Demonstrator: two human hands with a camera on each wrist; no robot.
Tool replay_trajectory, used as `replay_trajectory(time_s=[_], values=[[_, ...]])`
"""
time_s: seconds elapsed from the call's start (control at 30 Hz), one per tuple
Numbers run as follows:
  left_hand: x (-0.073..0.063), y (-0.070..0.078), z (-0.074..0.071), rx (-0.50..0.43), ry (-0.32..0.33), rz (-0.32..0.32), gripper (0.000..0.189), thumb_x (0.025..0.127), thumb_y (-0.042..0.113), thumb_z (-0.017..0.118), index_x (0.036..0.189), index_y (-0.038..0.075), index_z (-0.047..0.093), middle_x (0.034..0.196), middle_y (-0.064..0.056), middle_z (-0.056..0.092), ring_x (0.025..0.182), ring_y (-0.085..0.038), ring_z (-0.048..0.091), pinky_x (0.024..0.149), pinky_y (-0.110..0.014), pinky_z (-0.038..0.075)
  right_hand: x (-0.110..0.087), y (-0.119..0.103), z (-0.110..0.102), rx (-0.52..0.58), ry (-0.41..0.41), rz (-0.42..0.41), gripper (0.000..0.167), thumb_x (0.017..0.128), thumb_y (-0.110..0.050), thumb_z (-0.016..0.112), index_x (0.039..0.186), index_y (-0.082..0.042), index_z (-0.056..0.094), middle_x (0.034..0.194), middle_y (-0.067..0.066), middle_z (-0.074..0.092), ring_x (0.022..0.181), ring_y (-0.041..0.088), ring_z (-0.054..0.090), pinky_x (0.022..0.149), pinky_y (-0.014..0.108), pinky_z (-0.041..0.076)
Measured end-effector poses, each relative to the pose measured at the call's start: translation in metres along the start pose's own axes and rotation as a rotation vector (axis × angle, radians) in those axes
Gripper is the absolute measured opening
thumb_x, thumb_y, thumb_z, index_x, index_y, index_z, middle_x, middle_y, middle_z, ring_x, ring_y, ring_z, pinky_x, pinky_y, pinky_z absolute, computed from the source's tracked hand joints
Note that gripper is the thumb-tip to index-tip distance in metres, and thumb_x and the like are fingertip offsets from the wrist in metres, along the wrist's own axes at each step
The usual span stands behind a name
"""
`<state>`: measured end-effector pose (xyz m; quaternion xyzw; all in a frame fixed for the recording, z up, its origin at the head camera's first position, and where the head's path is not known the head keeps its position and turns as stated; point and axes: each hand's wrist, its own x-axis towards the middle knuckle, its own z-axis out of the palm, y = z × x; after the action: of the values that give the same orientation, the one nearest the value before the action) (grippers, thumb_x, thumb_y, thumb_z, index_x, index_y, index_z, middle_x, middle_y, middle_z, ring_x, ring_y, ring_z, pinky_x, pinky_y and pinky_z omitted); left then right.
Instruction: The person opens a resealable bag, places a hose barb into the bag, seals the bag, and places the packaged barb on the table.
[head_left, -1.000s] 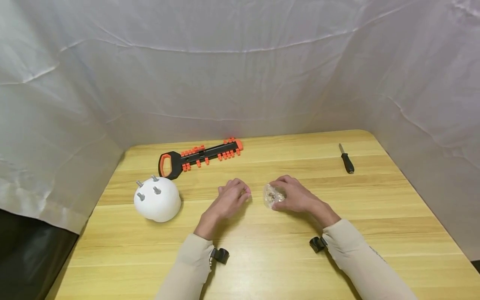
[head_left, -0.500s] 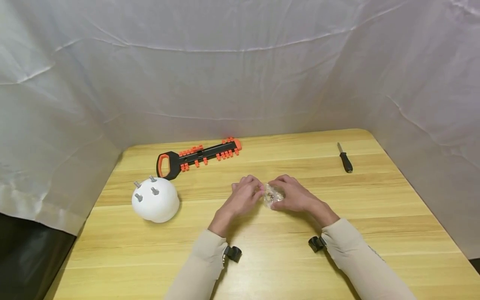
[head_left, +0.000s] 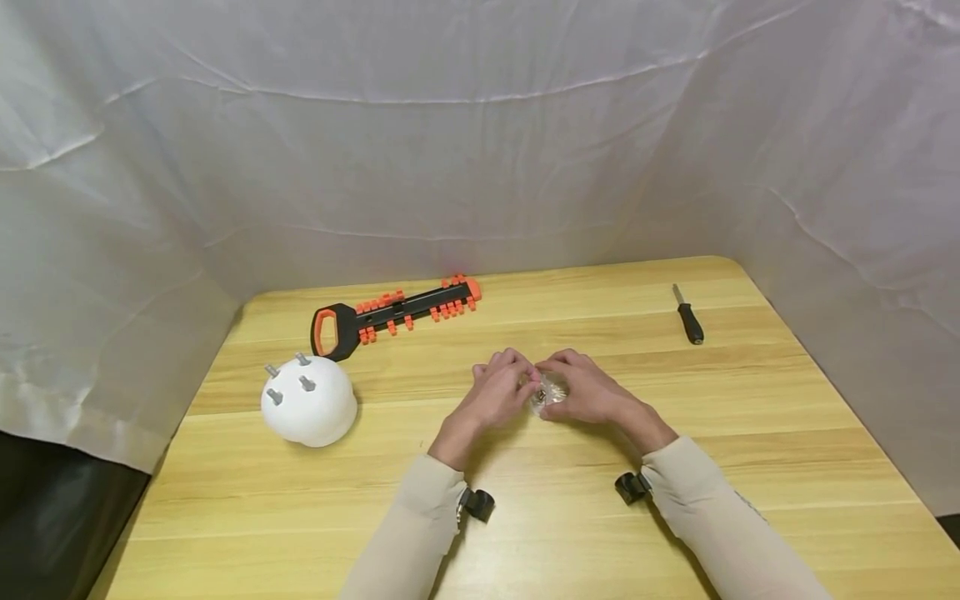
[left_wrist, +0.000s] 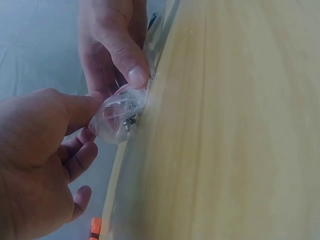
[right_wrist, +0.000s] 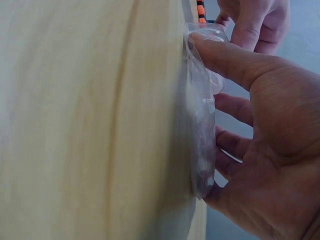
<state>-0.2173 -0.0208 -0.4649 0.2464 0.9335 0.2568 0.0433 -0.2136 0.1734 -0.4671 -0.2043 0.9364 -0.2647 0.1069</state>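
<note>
A small clear plastic bag of metal screws (head_left: 543,398) rests on the table in the middle of the head view. My right hand (head_left: 588,392) holds it from the right, thumb and fingers spread along its sides. From the left, my left hand (head_left: 497,397) pinches the bag's edge between thumb and index finger. Dark screws show through the plastic bag (left_wrist: 120,116) in the left wrist view, with a reddish line near its top. Seen from the right wrist, the clear bag (right_wrist: 202,135) stands between my right thumb and fingers.
A white rounded object (head_left: 311,408) with several grey pegs on top stands at the left. Behind it lies a black and orange tool holder with a handle (head_left: 397,312). A black-handled screwdriver (head_left: 690,321) lies at the back right. Grey curtains (head_left: 480,167) surround the wooden table (head_left: 570,533).
My left hand has moved right to the bag and now pinches its edge. The right hand keeps its hold on the bag in nearly the same place.
</note>
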Motion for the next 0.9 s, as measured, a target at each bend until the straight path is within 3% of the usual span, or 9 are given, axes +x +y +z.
replay_trajectory(time_s=[0.6,0.77,0.9], values=[[-0.008,-0.004,-0.002,-0.057,0.022,-0.022,0.015,0.099,0.036,0.054,0.103,0.025,0.062,0.114,0.007,0.054,0.105,-0.014,0.046,0.093,-0.04,0.029,0.0,-0.001,0.001,0.01,0.012,0.001,0.078,0.075,-0.04,0.081,0.142,-0.017,0.049,0.14,0.01,0.046,0.125,0.031,0.046,0.098,0.051,0.043],[-0.013,-0.006,-0.005,-0.062,0.006,-0.02,0.013,0.099,0.034,0.054,0.104,0.025,0.061,0.106,0.007,0.055,0.101,-0.014,0.048,0.091,-0.039,0.031,0.0,0.0,0.0,0.027,-0.006,0.014,0.081,0.076,-0.042,0.079,0.144,-0.017,0.045,0.142,0.011,0.045,0.126,0.031,0.046,0.099,0.051,0.043],[-0.016,-0.008,-0.007,-0.061,-0.004,-0.006,0.01,0.097,0.032,0.056,0.103,0.025,0.061,0.092,0.009,0.057,0.087,-0.011,0.052,0.084,-0.034,0.031,-0.002,-0.002,-0.004,0.063,-0.017,0.02,0.084,0.077,-0.044,0.079,0.146,-0.013,0.042,0.145,0.016,0.042,0.13,0.035,0.044,0.104,0.055,0.038]])
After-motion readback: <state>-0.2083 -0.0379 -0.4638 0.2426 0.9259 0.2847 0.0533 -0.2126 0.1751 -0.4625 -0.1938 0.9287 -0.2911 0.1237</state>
